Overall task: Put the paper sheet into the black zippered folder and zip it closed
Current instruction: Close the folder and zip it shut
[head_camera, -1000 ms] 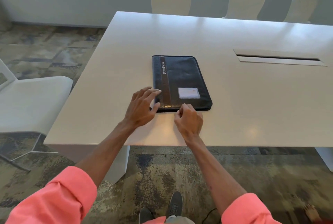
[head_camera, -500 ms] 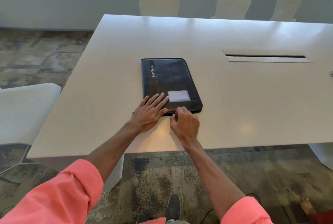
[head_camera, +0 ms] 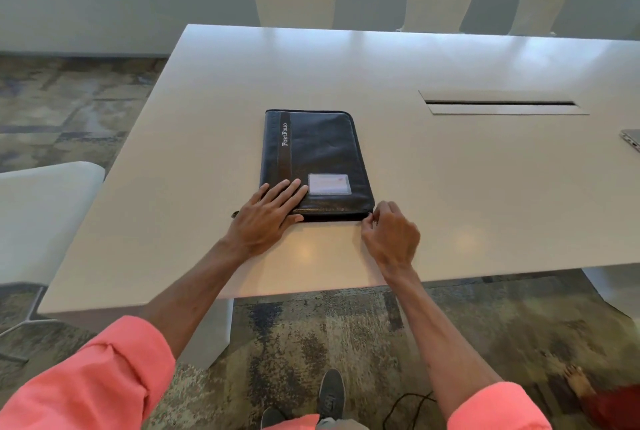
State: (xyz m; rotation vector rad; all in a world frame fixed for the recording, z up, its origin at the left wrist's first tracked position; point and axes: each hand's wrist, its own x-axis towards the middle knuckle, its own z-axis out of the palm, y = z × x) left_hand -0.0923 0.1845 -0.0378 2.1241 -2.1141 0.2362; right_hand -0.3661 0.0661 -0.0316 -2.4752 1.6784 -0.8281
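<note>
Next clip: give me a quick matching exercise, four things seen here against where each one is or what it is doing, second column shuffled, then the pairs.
Things:
1. left hand
2. right hand
3. black zippered folder
4. laptop

States or places:
A. only a corner visible at the table's right edge
B. lying closed and flat on the table
C. fingers pinched at the folder's near right corner
D. pressed flat on the folder's near left corner

Pairs: 1-D, 2-C, 3-B, 4-A

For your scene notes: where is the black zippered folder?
Head view: black zippered folder lies on the white table, left of centre, left hand on it.
</note>
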